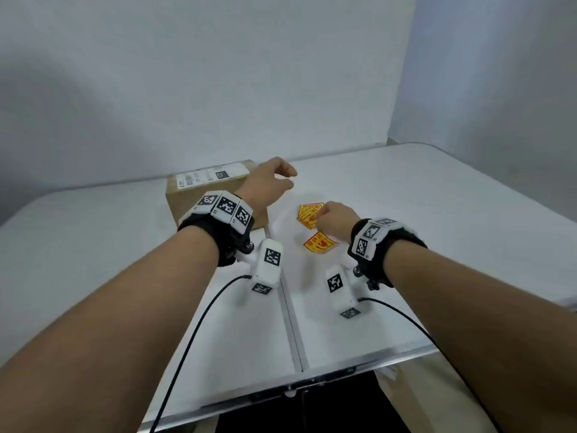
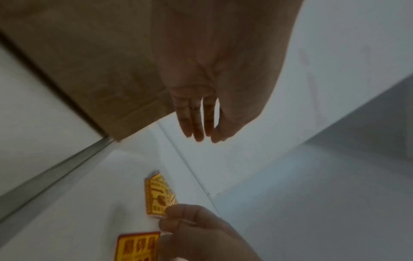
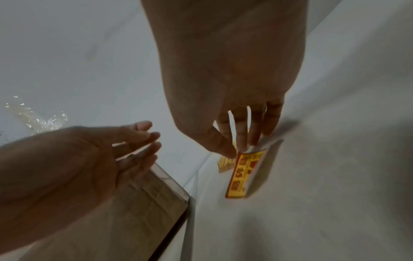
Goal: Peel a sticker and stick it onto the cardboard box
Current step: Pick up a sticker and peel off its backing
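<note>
A person is working at a white table (image 1: 406, 214) with both forearms extended and a marker-covered camera band strapped on each wrist. The left hand (image 1: 268, 182) is hovering above the right end of the cardboard box (image 1: 199, 201), its fingers straight and slightly spread, holding nothing. The box is lying on the left half of the table, a white shipping label (image 1: 212, 176) showing on its top face. The right hand (image 1: 335, 218) is reaching down to a small stack of yellow-and-red stickers (image 1: 307, 214) lying just right of the table's centre seam; thumb and fingertips (image 3: 242, 143) are coming together on the near edge of the stack, apparently pinching it, though the contact is partly hidden. A separate yellow-and-red sticker (image 1: 320, 242) is lying flat on the table just nearer the person, beside the right wrist. A crumpled piece of clear film (image 3: 38, 118) is lying on the table beyond the left hand.
</note>
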Demonstrator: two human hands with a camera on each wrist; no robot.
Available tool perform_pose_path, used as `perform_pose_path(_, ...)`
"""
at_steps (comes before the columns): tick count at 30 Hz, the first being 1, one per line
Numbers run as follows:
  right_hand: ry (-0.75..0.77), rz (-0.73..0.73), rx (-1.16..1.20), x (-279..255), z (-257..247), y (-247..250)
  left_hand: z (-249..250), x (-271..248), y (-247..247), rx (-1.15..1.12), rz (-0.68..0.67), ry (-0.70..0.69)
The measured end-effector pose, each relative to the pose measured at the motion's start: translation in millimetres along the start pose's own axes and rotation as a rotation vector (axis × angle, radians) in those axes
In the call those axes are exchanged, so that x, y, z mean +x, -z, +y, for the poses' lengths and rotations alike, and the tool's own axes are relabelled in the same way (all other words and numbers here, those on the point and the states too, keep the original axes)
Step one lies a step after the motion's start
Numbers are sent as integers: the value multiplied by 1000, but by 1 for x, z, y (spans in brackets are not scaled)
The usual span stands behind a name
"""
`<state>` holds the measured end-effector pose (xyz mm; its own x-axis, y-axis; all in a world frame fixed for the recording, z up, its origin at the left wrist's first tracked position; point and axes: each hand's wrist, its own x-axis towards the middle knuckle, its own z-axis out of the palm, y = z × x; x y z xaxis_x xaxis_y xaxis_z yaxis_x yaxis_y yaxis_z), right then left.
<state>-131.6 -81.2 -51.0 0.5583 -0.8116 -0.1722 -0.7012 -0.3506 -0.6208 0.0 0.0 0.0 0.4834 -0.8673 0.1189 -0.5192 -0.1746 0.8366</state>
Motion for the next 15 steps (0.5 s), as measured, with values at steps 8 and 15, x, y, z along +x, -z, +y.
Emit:
perform_pose_path(8, 37, -24, -83, -11, 12, -15, -33, -32, -13, -237, -119, 260)
perform_pose_path(15, 59, 30, 481, -13, 11, -22, -47, -51, -10, -322, -108, 384)
